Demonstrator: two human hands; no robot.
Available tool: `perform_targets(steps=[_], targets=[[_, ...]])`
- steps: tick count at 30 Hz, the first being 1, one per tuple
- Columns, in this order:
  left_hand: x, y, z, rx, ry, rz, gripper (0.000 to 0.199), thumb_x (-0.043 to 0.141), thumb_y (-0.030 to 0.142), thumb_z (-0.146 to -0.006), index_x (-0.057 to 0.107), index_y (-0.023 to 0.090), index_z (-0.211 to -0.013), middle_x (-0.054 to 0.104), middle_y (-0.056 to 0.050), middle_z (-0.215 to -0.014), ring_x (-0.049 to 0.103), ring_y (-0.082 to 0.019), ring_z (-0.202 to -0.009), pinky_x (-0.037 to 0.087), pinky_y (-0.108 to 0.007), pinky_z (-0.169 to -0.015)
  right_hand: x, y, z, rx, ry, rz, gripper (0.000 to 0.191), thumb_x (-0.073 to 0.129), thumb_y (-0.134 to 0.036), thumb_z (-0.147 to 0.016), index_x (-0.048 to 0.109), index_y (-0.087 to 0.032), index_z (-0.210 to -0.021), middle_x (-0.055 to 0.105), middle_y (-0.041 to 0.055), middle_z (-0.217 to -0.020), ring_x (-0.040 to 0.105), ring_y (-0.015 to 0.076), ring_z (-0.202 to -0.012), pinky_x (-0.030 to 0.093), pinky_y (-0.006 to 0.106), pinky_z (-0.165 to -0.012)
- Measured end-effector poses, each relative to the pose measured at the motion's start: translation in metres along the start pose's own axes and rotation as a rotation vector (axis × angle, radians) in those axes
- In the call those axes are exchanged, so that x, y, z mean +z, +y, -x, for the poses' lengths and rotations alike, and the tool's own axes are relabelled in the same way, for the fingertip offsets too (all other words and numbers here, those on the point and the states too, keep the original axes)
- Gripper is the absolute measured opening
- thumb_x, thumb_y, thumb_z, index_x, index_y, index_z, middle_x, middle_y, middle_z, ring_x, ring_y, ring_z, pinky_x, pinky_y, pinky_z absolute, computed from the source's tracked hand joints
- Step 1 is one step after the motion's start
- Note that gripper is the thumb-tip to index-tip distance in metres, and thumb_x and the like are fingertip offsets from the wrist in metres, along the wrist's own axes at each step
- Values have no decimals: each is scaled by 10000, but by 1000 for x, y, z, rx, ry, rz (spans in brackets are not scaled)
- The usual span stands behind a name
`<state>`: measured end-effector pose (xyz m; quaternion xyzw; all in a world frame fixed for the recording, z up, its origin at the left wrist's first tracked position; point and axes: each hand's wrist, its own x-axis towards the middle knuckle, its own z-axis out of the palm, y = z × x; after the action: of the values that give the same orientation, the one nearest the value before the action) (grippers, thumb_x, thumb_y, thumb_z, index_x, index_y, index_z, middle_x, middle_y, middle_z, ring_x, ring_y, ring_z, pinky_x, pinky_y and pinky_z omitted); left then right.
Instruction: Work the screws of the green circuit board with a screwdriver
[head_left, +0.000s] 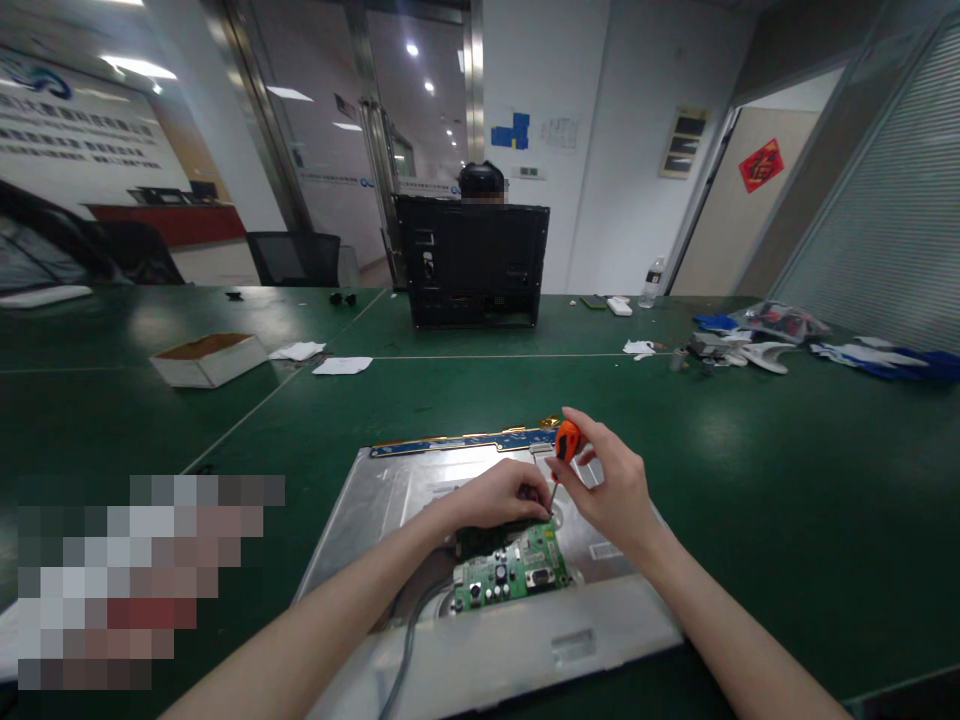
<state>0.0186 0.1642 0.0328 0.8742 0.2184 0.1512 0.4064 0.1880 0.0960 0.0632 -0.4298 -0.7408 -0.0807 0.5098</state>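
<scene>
Two forearms (337,610) reach in from near left and near right over a metal panel (367,520), which lies flat on a green surface (787,500). A gray cable (409,650) runs across the panel's near left part toward a green board (517,570). The board lies just nearer than the hands, its long axis running left to right, right end slightly farther. The right hand (611,480) grips a screwdriver (568,440), thumb and fingers closed on the orange handle. Its shaft stands steep, tip down and slightly left, at the board's far right corner; whether the tip touches anything, I cannot tell. The left hand (502,492) comes across from the left, fingers curled, fingertips just beside that tip, so it is the nearer hand to it; what it pinches, if anything, is hidden. Along the panel's far edge runs a blue strip (450,446). Farther away are a box (199,368) at left, a black casing (472,255) with a person (480,178) behind it, and a bottle (652,282) at far right.
</scene>
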Motion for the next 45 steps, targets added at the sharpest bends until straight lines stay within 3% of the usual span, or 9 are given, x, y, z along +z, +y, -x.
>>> perform_targets(steps=[8, 15, 45], targets=[[0, -1, 0, 17, -1, 27, 40, 685, 144, -746, 688, 146, -786, 637, 9, -720, 560, -136, -683, 402, -208, -637, -2, -1, 2, -13, -43, -48, 525, 571, -207, -826, 414, -208, -1327, 647, 58, -951, 615, 169, -747, 534, 313, -661], [-1, 1, 0, 7, 7, 22, 29, 680, 126, -739, 686, 145, -760, 634, 12, -700, 558, -137, -676, 398, -209, -627, -1, -2, 2, 6, -26, -70, 484, 547, -215, -840, 429, -214, -1310, 645, 61, -939, 613, 162, -725, 526, 279, -581], [-1, 1, 0, -7, -11, -11, 57, 668, 146, -753, 704, 159, -794, 646, 10, -717, 571, -135, -680, 407, -208, -630, -2, 2, 2, -31, 63, -15, 440, 602, -267, -841, 453, -230, -1253, 656, 62, -994, 617, 146, -660, 534, 285, -569]])
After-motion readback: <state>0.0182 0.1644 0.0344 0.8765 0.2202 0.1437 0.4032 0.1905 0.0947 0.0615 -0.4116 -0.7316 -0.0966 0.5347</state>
